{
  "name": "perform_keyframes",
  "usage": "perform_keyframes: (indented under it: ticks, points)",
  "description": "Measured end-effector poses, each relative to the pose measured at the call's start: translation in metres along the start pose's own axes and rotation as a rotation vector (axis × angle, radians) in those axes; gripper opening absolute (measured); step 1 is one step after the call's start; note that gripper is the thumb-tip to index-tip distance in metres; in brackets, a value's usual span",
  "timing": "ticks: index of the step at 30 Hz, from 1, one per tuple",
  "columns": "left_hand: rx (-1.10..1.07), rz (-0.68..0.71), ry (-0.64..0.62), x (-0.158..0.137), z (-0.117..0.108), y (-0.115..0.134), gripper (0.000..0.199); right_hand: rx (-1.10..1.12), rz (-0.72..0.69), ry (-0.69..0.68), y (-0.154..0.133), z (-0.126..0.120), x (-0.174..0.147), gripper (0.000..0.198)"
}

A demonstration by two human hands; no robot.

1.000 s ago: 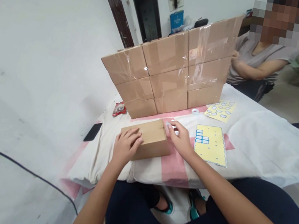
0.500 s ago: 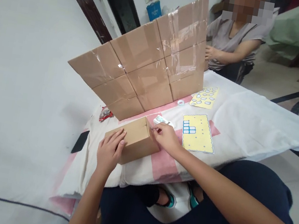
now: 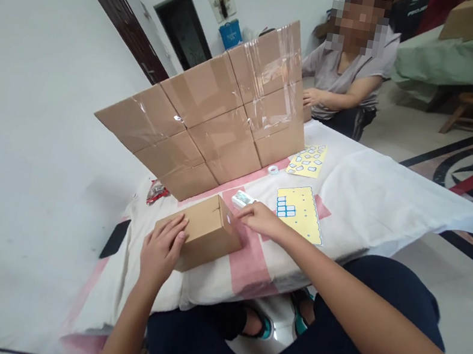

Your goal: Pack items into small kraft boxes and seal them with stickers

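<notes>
A closed brown cardboard box (image 3: pixel 202 229) lies on the cloth-covered table in front of me. My left hand (image 3: pixel 164 243) rests flat on its top near the left end, fingers stretched out. Beside the box's right end is my right hand (image 3: pixel 259 217), its fingertips drawn together; whether anything is between them is hidden. A small white piece (image 3: pixel 228 219) shows on that end of the box, just left of my fingertips. A small white and pale green packet (image 3: pixel 242 199) lies behind the right hand. To the right is a yellow sheet (image 3: pixel 303 213) with blue-outlined squares.
A large taped cardboard panel (image 3: pixel 224 117) stands upright across the table. Near its base are a tape roll (image 3: pixel 273 170), another yellow sheet (image 3: pixel 308 160) and a red packet (image 3: pixel 157 192). A black phone-like slab (image 3: pixel 115 238) lies left. Behind the panel, a person (image 3: pixel 347 80) sits.
My right fingertips have drawn slightly away from the box's end, where a white piece now shows. My left hand stays on the box. The whole view has shifted a little.
</notes>
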State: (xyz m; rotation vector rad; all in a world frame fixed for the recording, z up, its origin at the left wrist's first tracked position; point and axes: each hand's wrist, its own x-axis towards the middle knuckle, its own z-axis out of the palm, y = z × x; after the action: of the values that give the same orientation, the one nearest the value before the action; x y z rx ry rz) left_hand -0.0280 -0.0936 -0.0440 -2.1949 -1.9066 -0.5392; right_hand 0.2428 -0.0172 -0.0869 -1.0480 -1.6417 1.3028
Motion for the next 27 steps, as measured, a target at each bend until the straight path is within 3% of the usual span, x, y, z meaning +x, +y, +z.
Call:
perform_keyframes:
  ticks: [5,10,14,18,21,25,27]
  points:
    - [0.003,0.016,0.022,0.000,0.000,-0.001,0.042,0.085,0.128,-0.026,0.002,0.008,-0.009,0.028]
    - [0.017,0.031,0.023,0.001,0.002,-0.002,0.042,0.092,0.058,0.002,0.005,0.010,-0.007,0.035]
    - [0.020,0.035,0.027,0.000,0.003,-0.004,0.043,0.055,0.047,0.017,0.005,0.011,-0.005,0.023]
    - [0.024,0.022,0.023,0.000,0.004,-0.008,0.045,0.046,-0.008,0.005,-0.001,0.012,-0.010,0.040]
    - [0.038,0.009,0.009,0.001,0.006,-0.012,0.046,0.022,0.061,-0.044,-0.007,0.011,-0.016,0.025]
    - [0.050,0.013,0.016,0.002,0.010,-0.014,0.047,0.058,0.129,-0.026,-0.012,0.010,-0.020,0.038]
    - [0.056,0.030,0.043,0.002,0.011,-0.015,0.048,0.104,0.174,-0.050,-0.012,0.011,-0.021,0.033]
